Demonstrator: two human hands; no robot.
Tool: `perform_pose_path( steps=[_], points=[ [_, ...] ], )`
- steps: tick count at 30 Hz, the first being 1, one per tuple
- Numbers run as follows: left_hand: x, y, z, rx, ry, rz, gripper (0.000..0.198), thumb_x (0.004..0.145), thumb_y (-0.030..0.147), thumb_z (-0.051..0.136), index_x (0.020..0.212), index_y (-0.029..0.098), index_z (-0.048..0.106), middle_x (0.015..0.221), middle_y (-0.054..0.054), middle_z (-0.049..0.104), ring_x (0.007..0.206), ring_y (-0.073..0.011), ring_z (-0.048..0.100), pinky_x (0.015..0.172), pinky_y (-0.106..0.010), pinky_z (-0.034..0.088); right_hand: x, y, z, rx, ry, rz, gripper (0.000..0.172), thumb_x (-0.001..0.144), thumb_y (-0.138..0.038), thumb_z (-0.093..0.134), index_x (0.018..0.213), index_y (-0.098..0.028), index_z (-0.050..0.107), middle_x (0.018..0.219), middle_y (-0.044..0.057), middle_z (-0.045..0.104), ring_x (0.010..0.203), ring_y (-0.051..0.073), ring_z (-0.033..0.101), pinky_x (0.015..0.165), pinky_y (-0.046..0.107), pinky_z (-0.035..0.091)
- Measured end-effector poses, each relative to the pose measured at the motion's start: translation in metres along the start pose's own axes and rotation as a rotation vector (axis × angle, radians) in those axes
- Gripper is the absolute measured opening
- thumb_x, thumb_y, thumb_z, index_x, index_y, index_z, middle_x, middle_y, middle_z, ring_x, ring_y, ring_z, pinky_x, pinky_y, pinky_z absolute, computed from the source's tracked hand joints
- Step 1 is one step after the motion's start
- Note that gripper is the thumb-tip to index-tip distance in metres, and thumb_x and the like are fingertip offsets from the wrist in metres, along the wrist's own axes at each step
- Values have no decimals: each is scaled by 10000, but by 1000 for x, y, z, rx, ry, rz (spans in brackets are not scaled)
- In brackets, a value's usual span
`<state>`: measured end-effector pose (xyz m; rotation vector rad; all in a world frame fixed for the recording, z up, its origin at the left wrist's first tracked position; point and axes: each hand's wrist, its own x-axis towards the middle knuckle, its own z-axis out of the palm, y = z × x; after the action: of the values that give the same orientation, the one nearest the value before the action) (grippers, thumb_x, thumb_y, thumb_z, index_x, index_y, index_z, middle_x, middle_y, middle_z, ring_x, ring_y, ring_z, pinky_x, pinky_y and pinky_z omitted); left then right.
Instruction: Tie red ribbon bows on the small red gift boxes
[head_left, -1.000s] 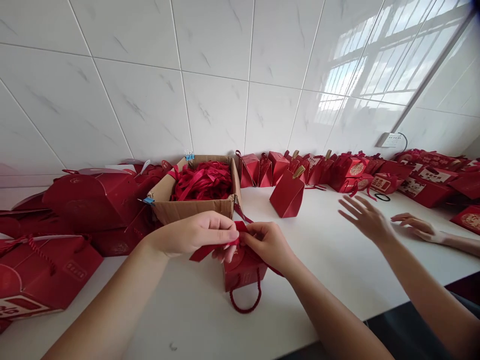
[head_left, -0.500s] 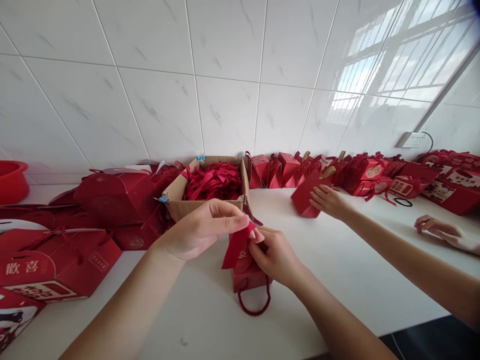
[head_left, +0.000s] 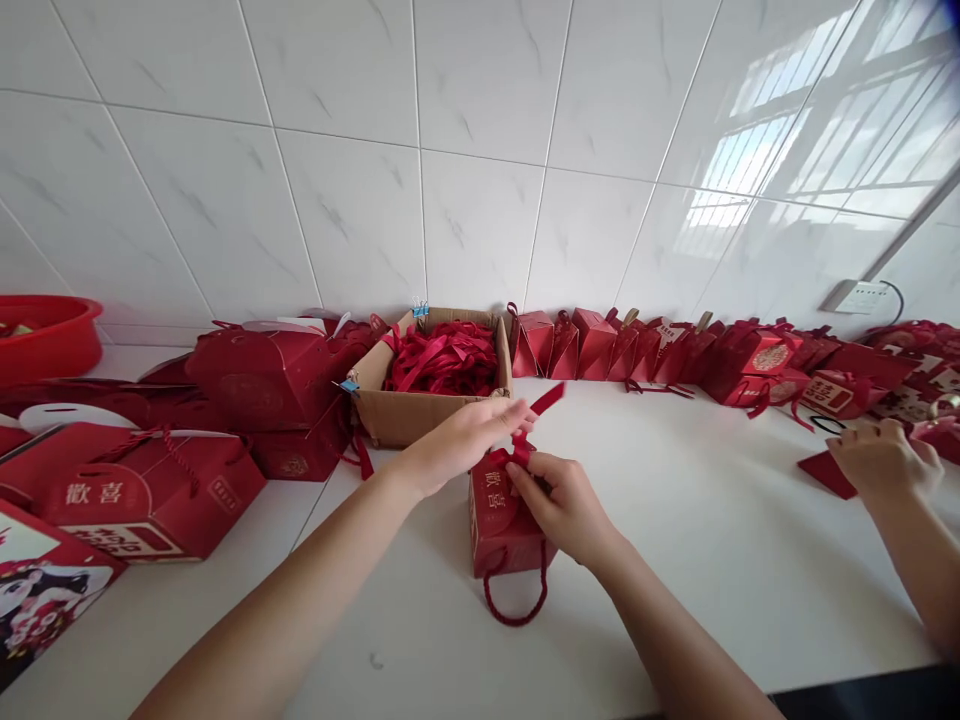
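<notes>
A small red gift box [head_left: 499, 515] with a red cord handle [head_left: 516, 603] stands on the white counter [head_left: 675, 560] in front of me. A red ribbon [head_left: 540, 412] runs across its top. My left hand [head_left: 465, 438] pinches the ribbon above the box, with one end sticking up to the right. My right hand [head_left: 564, 505] grips the box's top right side, fingers closed on the ribbon knot.
A cardboard box of red ribbons [head_left: 442, 375] sits behind. Large red gift boxes [head_left: 150, 490] lie left, a red basin [head_left: 45, 335] far left. A row of small red boxes [head_left: 675, 350] lines the wall. Another person's hand [head_left: 881, 460] works at the right.
My view swung left and the basin came into sight. I pulled the ribbon end up and right over the box. The other person's hands drew back to the right; the lone upright box is gone.
</notes>
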<state>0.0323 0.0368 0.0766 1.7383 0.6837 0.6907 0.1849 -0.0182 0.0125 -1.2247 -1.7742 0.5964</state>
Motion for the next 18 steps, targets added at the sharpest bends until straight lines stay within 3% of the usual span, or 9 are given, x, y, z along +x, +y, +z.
perform_pose_path(
  steps=[3, 6, 8, 13, 18],
  points=[
    [0, -9, -7, 160, 112, -37, 419, 824, 570, 510, 980, 188, 583, 989, -53, 628, 981, -206, 563, 874, -334, 422, 1, 1, -1, 75, -24, 37, 323, 903, -340, 444, 633, -169, 490, 615, -3, 519, 573, 107, 411, 548, 230, 344],
    [-7, -13, -8, 341, 44, -23, 354, 741, 508, 648, 897, 198, 581, 923, -21, 639, 880, -194, 584, 769, -301, 448, 2, 3, -3, 120, -34, 48, 297, 898, -323, 448, 663, -161, 533, 622, -8, 498, 580, 105, 401, 536, 226, 332],
    [-11, -16, -5, 418, 53, 15, 276, 763, 456, 636, 827, 192, 586, 848, -6, 646, 812, -181, 592, 724, -285, 447, 2, 4, -4, 146, -44, 48, 274, 893, -315, 456, 697, -159, 566, 632, -8, 504, 583, 106, 410, 534, 224, 334],
    [-14, -27, 6, 391, 197, 122, 173, 833, 329, 564, 757, 177, 592, 784, 2, 652, 770, -154, 594, 709, -255, 447, 3, 4, -4, 256, 0, 86, 174, 863, -331, 528, 851, -166, 584, 703, 14, 619, 641, 137, 543, 578, 238, 398],
    [-20, -41, 12, 293, 191, 89, 181, 883, 343, 488, 826, 181, 547, 857, -16, 638, 822, -159, 588, 736, -269, 463, 3, 6, -1, 381, 32, 95, 153, 878, -346, 499, 885, -197, 468, 685, -1, 608, 589, 125, 530, 527, 225, 374]
  ],
)
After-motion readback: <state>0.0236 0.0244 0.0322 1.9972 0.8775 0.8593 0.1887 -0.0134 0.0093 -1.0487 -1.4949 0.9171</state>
